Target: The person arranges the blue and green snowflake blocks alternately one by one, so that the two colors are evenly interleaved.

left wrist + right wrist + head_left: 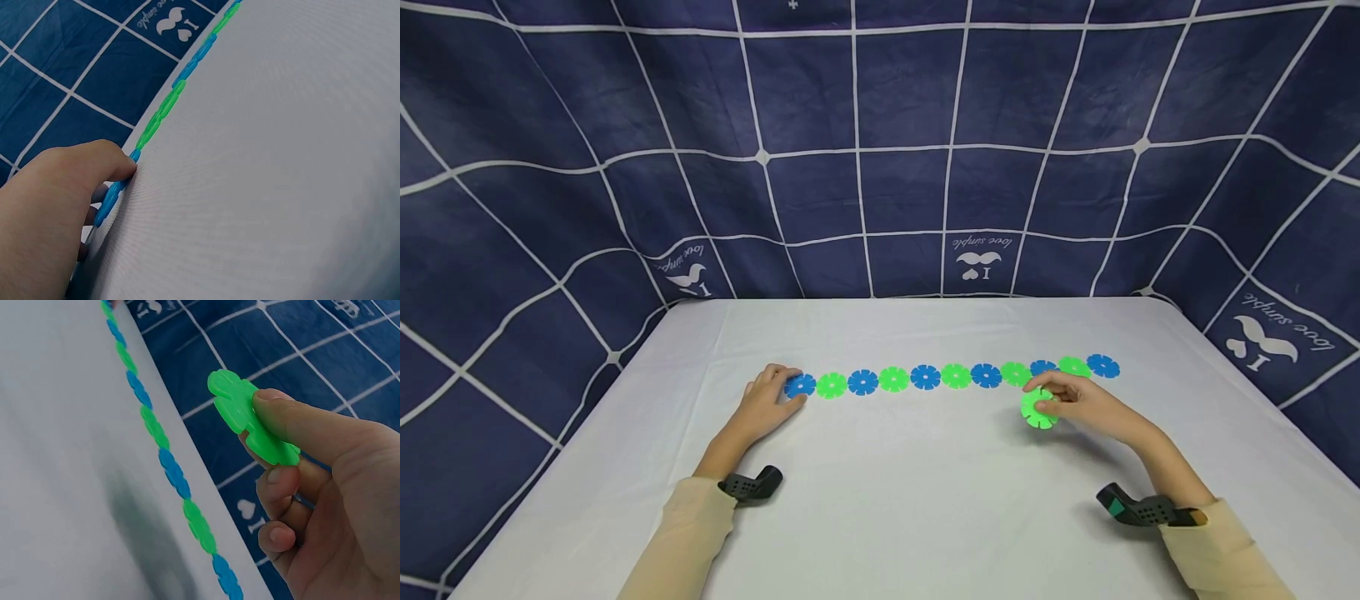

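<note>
A row of flat, notched plastic snowflake discs, blue and green by turns, lies across the white table. At its left end, the thumb and fingers of my left hand [765, 403] hold the last blue disc [110, 203] by its edges. Beside that one lies a green disc [832, 385]. Raised over the table near the right part of the row, my right hand [1078, 403] pinches a loose green disc [240, 412] between thumb and fingers. Behind this hand a blue disc [1042, 367] and a green disc [1075, 366] are partly covered. A blue disc [1103, 366] forms the right end.
White cloth [895, 492] covers the table. A dark blue curtain [902, 192] with white grid lines stands along the back and both sides. Each wrist wears a black camera band [752, 485], just below a beige sleeve [681, 537].
</note>
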Demonstrator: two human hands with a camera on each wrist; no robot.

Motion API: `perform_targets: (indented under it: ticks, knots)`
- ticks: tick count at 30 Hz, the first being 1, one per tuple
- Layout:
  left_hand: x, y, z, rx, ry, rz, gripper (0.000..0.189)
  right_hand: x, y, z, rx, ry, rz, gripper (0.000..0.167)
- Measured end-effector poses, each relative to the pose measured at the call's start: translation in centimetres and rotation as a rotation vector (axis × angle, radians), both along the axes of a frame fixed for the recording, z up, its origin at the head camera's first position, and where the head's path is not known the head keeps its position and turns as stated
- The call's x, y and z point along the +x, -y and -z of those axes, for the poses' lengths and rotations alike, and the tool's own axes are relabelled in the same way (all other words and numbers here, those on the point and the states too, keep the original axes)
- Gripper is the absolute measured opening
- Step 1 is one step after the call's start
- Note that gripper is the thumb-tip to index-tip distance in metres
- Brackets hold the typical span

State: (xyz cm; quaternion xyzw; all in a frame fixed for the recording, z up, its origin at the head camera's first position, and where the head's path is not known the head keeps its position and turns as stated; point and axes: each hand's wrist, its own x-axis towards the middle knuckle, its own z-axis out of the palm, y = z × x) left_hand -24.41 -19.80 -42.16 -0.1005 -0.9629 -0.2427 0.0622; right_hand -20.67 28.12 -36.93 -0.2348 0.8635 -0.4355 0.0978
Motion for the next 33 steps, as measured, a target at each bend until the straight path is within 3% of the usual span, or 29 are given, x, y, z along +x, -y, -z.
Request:
perform_targets:
  ticks: [13,26,33]
  knots:
    - [0.1,-0.1,-0.1,-0.003,0.022,-0.010,0.053,-0.9,-4.6,1.0,-0.109,-0.032,0.186,0.034]
    - [0.1,-0.1,0.0,0.004,0.020,-0.008,0.053,-1.1,-8.7,3.4,-0.178,-0.075,0.443,0.025]
    - [0.0,0.0,-0.1,-0.005,0.015,-0.005,0.053,-1.2,-9.9,4.4,-0.270,-0.142,0.528,0.028]
